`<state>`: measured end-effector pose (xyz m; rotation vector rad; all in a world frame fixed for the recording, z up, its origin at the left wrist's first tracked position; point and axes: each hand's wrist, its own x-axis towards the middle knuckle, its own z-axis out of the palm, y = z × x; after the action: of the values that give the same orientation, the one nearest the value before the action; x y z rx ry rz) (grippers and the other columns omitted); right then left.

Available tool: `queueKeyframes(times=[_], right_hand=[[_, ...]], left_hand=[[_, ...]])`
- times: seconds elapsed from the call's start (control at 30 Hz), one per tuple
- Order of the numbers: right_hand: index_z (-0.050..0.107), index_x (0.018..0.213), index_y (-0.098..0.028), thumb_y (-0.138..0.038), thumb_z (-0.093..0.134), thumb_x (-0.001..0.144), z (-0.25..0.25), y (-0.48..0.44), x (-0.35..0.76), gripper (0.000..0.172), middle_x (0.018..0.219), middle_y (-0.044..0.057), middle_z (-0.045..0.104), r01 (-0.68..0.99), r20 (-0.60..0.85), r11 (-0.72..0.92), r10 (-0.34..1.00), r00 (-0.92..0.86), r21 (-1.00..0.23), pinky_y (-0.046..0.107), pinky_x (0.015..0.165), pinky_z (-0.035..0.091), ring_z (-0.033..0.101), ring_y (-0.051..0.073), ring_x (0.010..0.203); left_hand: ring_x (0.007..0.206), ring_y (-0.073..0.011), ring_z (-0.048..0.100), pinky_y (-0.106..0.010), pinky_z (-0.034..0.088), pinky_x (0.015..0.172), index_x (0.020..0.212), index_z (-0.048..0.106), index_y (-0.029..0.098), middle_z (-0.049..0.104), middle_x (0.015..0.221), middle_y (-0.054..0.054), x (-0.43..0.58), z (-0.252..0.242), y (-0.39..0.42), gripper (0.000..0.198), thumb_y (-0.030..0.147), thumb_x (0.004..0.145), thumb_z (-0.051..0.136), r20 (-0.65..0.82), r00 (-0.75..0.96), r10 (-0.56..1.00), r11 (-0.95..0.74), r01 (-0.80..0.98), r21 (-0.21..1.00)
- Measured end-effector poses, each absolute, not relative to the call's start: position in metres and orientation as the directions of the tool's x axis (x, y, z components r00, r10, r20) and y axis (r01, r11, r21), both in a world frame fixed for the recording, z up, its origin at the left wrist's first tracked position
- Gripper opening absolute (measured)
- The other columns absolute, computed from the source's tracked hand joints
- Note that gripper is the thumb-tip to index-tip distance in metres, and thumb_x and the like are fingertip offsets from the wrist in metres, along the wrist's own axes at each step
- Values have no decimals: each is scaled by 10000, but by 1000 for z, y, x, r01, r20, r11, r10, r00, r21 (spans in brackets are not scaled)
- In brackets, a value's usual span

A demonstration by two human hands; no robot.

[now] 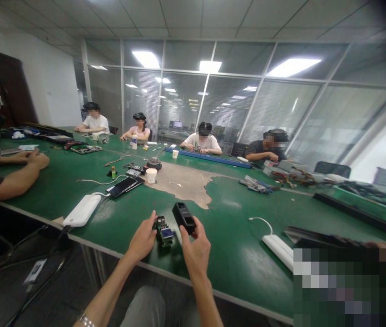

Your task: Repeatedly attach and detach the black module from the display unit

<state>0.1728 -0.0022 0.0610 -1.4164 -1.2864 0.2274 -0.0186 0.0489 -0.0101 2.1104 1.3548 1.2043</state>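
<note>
My left hand (pixel 143 238) grips the left edge of a small green circuit board (pixel 165 231) with a little bluish screen near its lower end. The far fingers of that hand are partly hidden behind the board. In my right hand (pixel 198 245) is a black plastic housing (pixel 183 217), oblong, with rectangular openings in its face, tilted over the green table (pixel 227 240). Thumb and fingers close around its near end. A narrow gap separates the housing from the board. Whether the board touches the tabletop I cannot tell.
White power strips (pixel 83 210) lie to the left and right. Beyond my hands are a phone (pixel 123 186), a paper cup (pixel 151 175) and a bare brown patch (pixel 179 184). Gloves (pixel 257 185) and a green crate (pixel 366 202) are at right. Several people sit around the table.
</note>
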Motion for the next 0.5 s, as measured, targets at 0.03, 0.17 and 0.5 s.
queueKeyframes(times=[0.03,0.17,0.5], right_hand=[[553,1287,-166,-431,562,808,54,-1,178,547,1175,120,645,565,510,243,772,380,-789,343,851,474,624,236,984],[565,1264,-169,-423,556,801,29,4,191,529,1107,111,669,626,501,200,792,349,-753,341,846,465,632,236,950],[515,1292,-155,-401,511,838,6,9,194,516,1164,124,638,746,496,141,823,277,-651,359,882,445,612,250,1011]], left_hand=[[1294,-216,441,-439,326,1112,1509,197,202,494,1400,-109,-19,-9,48,646,189,897,402,455,178,872,-468,572,673],[1289,-218,446,-426,329,1108,1498,240,180,489,1407,-115,-20,-8,48,623,191,891,384,423,191,886,-444,615,652],[1320,-219,405,-384,289,1135,1476,290,110,444,1449,-120,-21,-7,46,616,180,871,382,386,190,903,-405,677,614]])
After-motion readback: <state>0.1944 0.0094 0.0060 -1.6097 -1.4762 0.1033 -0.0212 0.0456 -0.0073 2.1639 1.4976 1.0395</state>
